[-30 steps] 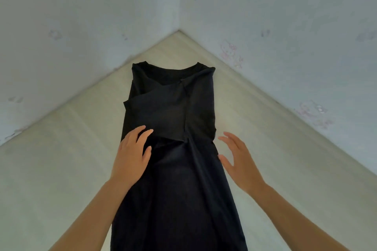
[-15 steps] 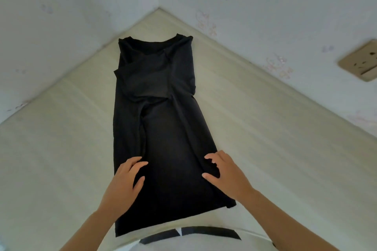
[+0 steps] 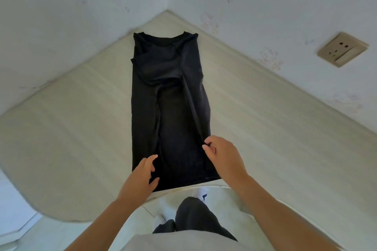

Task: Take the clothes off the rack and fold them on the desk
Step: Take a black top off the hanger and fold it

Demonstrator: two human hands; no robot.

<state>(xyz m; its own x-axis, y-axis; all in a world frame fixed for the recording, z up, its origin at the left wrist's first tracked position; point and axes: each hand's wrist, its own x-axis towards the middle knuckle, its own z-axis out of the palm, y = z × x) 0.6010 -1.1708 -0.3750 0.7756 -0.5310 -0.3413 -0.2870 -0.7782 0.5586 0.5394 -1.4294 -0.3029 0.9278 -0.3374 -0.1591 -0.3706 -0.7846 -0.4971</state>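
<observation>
A black T-shirt (image 3: pixel 173 108) lies lengthwise on the pale wooden desk (image 3: pixel 265 128), collar toward the wall corner, both sides folded in to a narrow strip. Its hem reaches the desk's near edge. My left hand (image 3: pixel 140 177) rests at the hem's left corner, fingers loosely bent on the cloth, thumb spread. My right hand (image 3: pixel 222 155) is at the strip's right edge near the hem, fingers curled and pinching the fabric there.
White walls meet in a corner behind the desk. A beige wall socket (image 3: pixel 342 49) sits on the right wall. Below the desk's curved near edge are my legs and the light floor (image 3: pixel 173 208).
Both hands slid down the shirt from its middle to the hem. My right hand went from flat to pinching the right edge. The view tilted down, showing the desk edge and my legs.
</observation>
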